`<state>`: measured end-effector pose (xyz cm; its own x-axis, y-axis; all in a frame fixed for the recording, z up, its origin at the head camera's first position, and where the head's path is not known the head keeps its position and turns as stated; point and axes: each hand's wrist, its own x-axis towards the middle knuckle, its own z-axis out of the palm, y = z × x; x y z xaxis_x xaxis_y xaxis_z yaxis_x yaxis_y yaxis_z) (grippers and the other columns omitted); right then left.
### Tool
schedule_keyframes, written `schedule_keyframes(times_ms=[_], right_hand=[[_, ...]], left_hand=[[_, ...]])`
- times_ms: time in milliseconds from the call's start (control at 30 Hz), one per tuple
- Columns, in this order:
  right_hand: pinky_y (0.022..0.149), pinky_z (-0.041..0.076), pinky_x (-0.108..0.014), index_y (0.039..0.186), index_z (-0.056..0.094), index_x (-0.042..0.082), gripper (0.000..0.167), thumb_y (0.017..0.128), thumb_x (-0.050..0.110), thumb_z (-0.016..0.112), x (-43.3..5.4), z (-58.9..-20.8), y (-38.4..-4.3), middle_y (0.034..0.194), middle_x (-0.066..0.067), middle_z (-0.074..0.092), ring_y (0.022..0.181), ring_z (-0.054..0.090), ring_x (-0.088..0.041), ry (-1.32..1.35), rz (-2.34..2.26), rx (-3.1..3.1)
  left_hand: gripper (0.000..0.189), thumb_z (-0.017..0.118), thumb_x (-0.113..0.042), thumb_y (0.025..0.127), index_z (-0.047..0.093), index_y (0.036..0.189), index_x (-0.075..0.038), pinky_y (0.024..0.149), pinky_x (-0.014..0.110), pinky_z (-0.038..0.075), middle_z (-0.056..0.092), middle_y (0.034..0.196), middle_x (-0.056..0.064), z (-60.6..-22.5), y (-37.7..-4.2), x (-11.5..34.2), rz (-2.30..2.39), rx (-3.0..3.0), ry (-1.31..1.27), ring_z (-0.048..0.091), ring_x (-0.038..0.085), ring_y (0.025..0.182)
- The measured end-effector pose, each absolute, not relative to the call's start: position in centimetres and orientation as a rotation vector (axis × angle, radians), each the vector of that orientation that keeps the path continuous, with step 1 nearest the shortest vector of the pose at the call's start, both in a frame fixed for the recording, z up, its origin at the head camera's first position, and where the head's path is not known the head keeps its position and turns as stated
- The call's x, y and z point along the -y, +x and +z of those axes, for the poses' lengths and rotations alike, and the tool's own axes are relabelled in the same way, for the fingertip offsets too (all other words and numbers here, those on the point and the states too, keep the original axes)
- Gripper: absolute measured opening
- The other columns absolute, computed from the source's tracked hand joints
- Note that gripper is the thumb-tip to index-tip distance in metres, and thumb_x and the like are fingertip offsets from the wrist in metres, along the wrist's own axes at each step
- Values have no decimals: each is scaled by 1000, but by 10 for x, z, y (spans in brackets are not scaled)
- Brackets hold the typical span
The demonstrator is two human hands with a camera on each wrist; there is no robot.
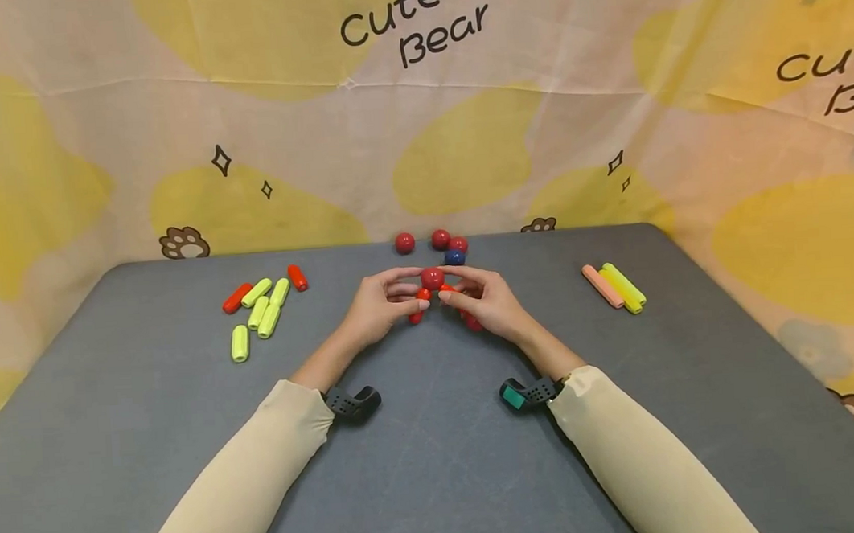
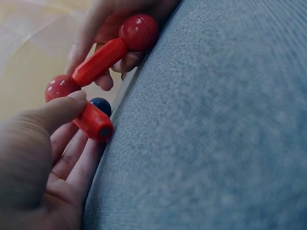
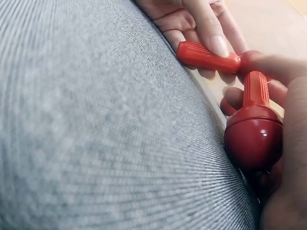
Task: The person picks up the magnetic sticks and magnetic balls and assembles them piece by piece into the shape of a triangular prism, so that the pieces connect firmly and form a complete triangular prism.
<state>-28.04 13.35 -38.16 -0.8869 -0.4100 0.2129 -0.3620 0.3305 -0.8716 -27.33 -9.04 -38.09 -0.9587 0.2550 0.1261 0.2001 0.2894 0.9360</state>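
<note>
Both hands hold a joined piece made of red balls and red rods above the grey table. Its top ball [image 1: 432, 279] lies between the two hands' fingertips. My left hand [image 1: 373, 308] pinches one short rod [image 2: 97, 125] near that ball, thumb on one side and fingers behind; the rod's free end shows a dark round tip. The other rod [image 2: 100, 62] slants from the top ball to a second red ball [image 3: 254, 143]. My right hand [image 1: 492, 302] grips around this second rod, its thumb and fingers partly covering it.
Beyond the hands sit loose red balls [image 1: 405, 243] and a blue ball [image 1: 455, 257] near the table's [image 1: 438, 475] back edge. Several yellow-green rods [image 1: 239, 343] and two red rods [image 1: 237, 298] lie left. At right are a pink rod [image 1: 602, 286] and yellow rods [image 1: 625, 284].
</note>
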Motion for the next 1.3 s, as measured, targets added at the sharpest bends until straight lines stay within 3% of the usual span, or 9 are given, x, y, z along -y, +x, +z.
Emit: schedule_keyframes(times_ms=[167, 333, 433, 600, 700, 833, 933, 1100, 1300], right_hand=[[78, 52, -23, 145, 51, 13, 47, 99, 15, 64, -132, -384, -284, 98, -26, 73, 86, 71, -30, -764, -1734, -2423], [68, 51, -23, 154, 39, 15, 62, 98, 10, 66, -131, -382, -283, 99, -28, 72, 79, 67, -15, -788, -1765, -2328], [61, 51, -24, 152, 39, 9, 61, 97, 9, 66, -131, -380, -282, 102, -19, 73, 70, 63, -10, -726, -1835, -2276], [65, 56, -24, 145, 38, 9, 50, 100, 10, 61, -131, -379, -285, 102, 1, 75, 67, 67, -9, -513, -2102, -2136], [72, 60, -26, 139, 36, 12, 43, 102, 8, 57, -132, -379, -287, 115, -17, 73, 77, 74, -11, -437, -2267, -2012], [77, 62, -29, 131, 34, 14, 40, 100, 1, 56, -132, -380, -287, 134, -37, 54, 85, 77, -16, -412, -2373, -1900], [77, 61, -28, 127, 35, 11, 38, 99, -2, 57, -133, -381, -287, 127, -31, 55, 86, 77, -14, -397, -2393, -1879], [78, 61, -27, 142, 41, 0, 44, 101, 6, 58, -133, -383, -286, 106, -8, 70, 84, 76, -12, -407, -2405, -1942], [78, 61, -26, 136, 58, -3, 38, 99, 7, 63, -130, -383, -286, 104, -15, 74, 83, 74, -8, -391, -2371, -2054]], left_hand=[[47, 78, -8, 88, 64, 133, -6, 72, 18, 57, 73, 119, 21, -380, -272, 89, 1994, -2410, 441, 75, 16, 103], [49, 73, -8, 92, 58, 138, 0, 78, 24, 61, 70, 124, 24, -378, -271, 84, 2111, -2291, 458, 73, 2, 93], [53, 71, -12, 94, 54, 143, -2, 82, 26, 60, 69, 129, 21, -378, -270, 82, 2041, -2305, 460, 72, 8, 99], [59, 71, -24, 95, 50, 147, -7, 92, 35, 57, 66, 134, 15, -377, -269, 82, 1851, -2427, 400, 69, 25, 115], [65, 73, -32, 93, 48, 148, -9, 99, 42, 54, 70, 127, 13, -377, -268, 80, 1701, -2498, 407, 69, 27, 115], [71, 78, -39, 88, 51, 146, -10, 102, 45, 51, 74, 120, 8, -379, -266, 74, 1451, -2617, 514, 68, 23, 114], [60, 81, -36, 85, 62, 136, -10, 100, 43, 53, 75, 117, 7, -383, -265, 71, 1377, -2691, 566, 69, 22, 111], [39, 81, -23, 86, 72, 121, -10, 90, 38, 56, 77, 110, 8, -387, -266, 71, 1459, -2712, 585, 71, 20, 98], [40, 80, -17, 86, 71, 123, -6, 85, 32, 58, 76, 108, 12, -386, -272, 82, 1480, -2730, 608, 71, 20, 91]])
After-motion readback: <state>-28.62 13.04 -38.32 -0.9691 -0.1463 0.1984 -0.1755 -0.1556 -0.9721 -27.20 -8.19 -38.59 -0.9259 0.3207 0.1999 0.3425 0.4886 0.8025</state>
